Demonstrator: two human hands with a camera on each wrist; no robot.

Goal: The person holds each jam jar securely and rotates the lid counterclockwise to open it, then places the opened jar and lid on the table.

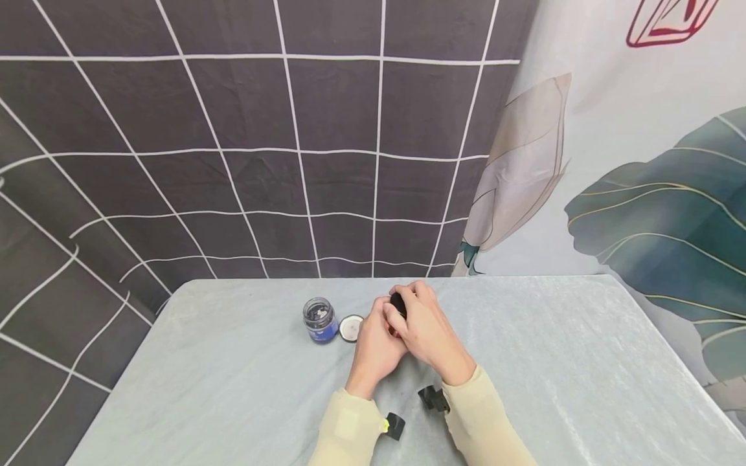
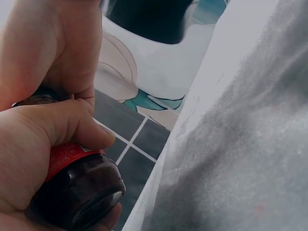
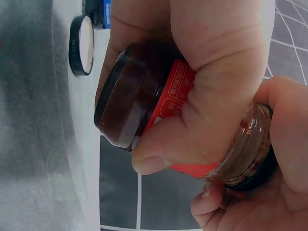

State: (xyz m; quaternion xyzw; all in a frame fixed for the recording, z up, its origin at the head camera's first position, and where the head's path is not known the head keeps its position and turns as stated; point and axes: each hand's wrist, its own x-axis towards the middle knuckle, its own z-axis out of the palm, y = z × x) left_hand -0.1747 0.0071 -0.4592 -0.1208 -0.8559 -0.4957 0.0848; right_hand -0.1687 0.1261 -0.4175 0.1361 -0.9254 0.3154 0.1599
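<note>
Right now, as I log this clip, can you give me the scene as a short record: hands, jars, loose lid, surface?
Left hand: grips the red-labelled jar round its body
Right hand: fingers curled round that jar's black lid
Second jar: blue-labelled jar, upright, open
Loose lid: beside the blue-labelled jar, pale inside facing up
Surface: table with a pale cloth
Backdrop: dark, white grid lines

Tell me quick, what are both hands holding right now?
Left hand: closed, holding the red-labelled jar.
Right hand: closed, gripping that jar's black lid.
</note>
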